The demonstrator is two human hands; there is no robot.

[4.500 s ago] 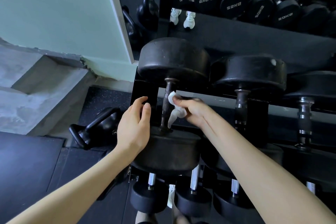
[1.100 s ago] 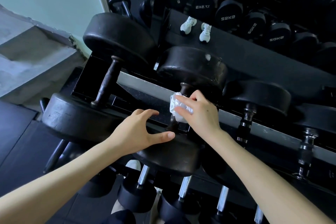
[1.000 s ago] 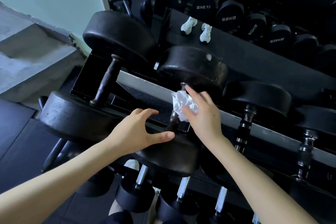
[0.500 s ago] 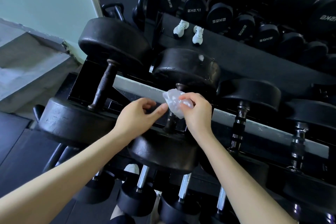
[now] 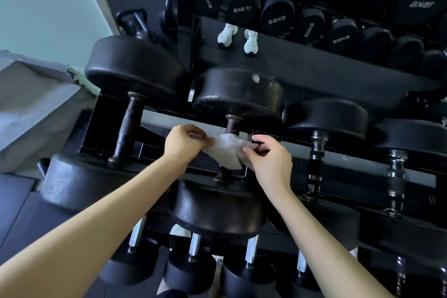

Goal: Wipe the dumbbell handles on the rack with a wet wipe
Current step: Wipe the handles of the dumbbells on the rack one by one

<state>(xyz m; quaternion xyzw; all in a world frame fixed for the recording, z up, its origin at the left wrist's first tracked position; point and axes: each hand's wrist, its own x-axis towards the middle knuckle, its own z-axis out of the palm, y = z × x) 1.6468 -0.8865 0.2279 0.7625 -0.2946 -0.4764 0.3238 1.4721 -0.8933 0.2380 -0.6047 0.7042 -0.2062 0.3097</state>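
Observation:
A white wet wipe [image 5: 227,150] is stretched between both hands in front of the second dumbbell's dark handle [image 5: 231,124]. My left hand [image 5: 185,144] pinches the wipe's left end. My right hand [image 5: 269,158] pinches its right end. The wipe hides the middle of that handle. This big black dumbbell [image 5: 239,94] lies on the rack's top tier [image 5: 159,123]. To its left sits another big dumbbell with a rusty brown handle [image 5: 128,129].
More dumbbells with chrome handles [image 5: 315,159] stand to the right on the same tier. Smaller dumbbells [image 5: 191,266] fill the lower tier. A mirror [image 5: 278,17] behind reflects racks and white shoes. A kettlebell [image 5: 133,22] stands at the back left near a grey concrete step [image 5: 29,109].
My left hand left the lower dumbbell head and rose to take the wipe's free end. The wipe, bunched in my right hand before, is now spread between both hands.

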